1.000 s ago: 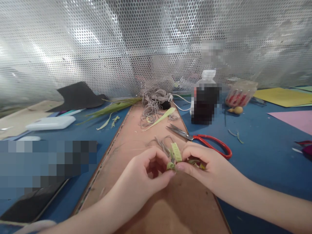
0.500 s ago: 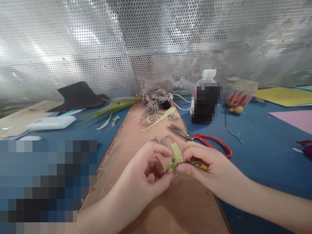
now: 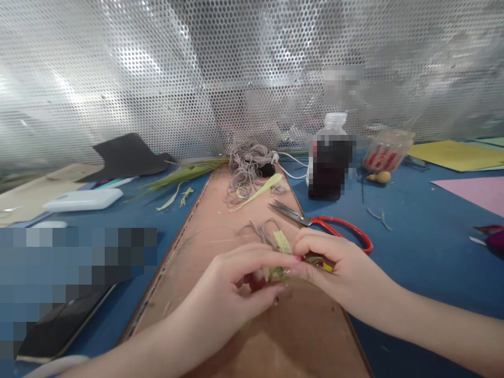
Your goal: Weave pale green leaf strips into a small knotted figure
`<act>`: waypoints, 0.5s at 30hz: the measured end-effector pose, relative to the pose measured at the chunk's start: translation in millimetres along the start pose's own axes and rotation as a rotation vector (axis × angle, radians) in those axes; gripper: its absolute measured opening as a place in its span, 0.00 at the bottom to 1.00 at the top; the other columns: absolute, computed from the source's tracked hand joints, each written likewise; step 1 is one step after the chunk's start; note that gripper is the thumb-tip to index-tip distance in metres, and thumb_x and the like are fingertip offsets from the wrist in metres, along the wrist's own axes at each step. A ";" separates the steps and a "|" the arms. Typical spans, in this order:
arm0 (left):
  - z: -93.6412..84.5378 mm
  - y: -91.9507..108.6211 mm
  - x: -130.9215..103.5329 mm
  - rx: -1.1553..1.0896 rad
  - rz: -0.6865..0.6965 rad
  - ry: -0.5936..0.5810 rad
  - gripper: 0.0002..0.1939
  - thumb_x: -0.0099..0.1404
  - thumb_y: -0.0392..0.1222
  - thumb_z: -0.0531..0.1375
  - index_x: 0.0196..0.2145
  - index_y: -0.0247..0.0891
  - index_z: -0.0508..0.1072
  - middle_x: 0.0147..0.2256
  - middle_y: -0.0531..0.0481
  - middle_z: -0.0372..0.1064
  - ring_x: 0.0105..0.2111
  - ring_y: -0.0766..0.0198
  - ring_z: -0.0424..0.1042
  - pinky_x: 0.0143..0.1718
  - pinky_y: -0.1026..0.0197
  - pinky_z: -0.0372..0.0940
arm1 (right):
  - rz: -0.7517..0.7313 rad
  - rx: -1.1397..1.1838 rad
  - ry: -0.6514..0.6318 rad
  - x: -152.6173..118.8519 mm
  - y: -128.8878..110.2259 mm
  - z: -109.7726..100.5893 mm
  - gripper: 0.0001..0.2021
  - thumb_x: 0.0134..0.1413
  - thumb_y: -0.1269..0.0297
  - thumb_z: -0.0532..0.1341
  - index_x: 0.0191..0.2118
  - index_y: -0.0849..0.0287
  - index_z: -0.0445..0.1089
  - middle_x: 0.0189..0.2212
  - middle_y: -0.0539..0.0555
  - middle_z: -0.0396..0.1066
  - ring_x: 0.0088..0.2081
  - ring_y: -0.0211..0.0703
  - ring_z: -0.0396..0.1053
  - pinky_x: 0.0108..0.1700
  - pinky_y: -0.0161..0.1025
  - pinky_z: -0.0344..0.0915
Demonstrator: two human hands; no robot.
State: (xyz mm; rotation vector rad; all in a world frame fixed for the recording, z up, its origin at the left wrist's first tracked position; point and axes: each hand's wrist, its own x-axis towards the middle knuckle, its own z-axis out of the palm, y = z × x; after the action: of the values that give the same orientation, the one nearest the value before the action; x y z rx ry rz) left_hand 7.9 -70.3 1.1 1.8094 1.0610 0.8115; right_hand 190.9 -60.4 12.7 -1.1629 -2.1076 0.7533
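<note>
A small pale-green woven piece (image 3: 281,240), seemingly of leaf strips, stands between my two hands above the board. My right hand (image 3: 346,273) pinches it from the right with thumb and forefinger; a green and yellow end (image 3: 326,266) shows under that palm. My left hand (image 3: 226,294) is curled at its left side, the forefinger reaching across to the right fingertips and the thumb below a green strip (image 3: 277,274). Its other fingers are partly hidden. Grey cord (image 3: 260,231) lies loose just behind the piece. Red-handled scissors (image 3: 311,220) rest beyond my right hand, blades partly apart.
A brown board (image 3: 197,231) lies on the blue table (image 3: 425,273). It bears a tangle of grey cord (image 3: 248,163) and a pale leaf strip (image 3: 262,191). A dark bottle (image 3: 328,168), a clear cup (image 3: 388,151), a white case (image 3: 84,199) and coloured paper (image 3: 457,156) stand around.
My left forefinger has come down and across to meet my right fingertips, covering part of the woven piece. The piece sits slightly further left; my right hand has barely moved.
</note>
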 end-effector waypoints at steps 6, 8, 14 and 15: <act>0.1 1.3 2.2 -0.029 -0.005 -0.011 0.17 0.56 0.32 0.58 0.40 0.52 0.74 0.42 0.55 0.71 0.41 0.63 0.68 0.37 0.67 0.63 | -0.014 -0.008 0.015 -1.0 2.4 3.3 0.08 0.50 0.68 0.60 0.24 0.60 0.62 0.24 0.48 0.62 0.28 0.35 0.61 0.29 0.31 0.58; 0.6 0.8 1.3 -0.032 -0.012 0.000 0.17 0.56 0.33 0.58 0.40 0.53 0.74 0.43 0.56 0.71 0.42 0.63 0.68 0.38 0.67 0.62 | 0.012 0.009 0.006 -1.9 3.5 5.3 0.06 0.51 0.69 0.59 0.25 0.60 0.63 0.26 0.49 0.62 0.29 0.35 0.62 0.29 0.31 0.59; 1.6 1.8 -0.8 0.026 -0.064 0.013 0.16 0.56 0.37 0.58 0.41 0.53 0.73 0.39 0.56 0.73 0.34 0.64 0.68 0.32 0.66 0.62 | 0.007 0.003 -0.013 -3.2 7.3 9.2 0.02 0.52 0.69 0.58 0.30 0.59 0.63 0.28 0.49 0.62 0.29 0.34 0.62 0.29 0.31 0.60; 1.7 1.5 -1.0 0.047 -0.072 0.017 0.16 0.56 0.37 0.58 0.42 0.53 0.73 0.37 0.56 0.73 0.32 0.65 0.67 0.31 0.66 0.61 | 0.003 -0.011 -0.014 -2.9 7.4 9.1 0.03 0.51 0.69 0.58 0.29 0.59 0.63 0.28 0.49 0.62 0.29 0.34 0.62 0.29 0.31 0.59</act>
State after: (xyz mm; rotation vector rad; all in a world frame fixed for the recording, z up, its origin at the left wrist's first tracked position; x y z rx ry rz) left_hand 9.4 -72.2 1.6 1.7948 1.1582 0.7655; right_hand 189.4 -61.3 0.7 -1.1699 -2.1242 0.7541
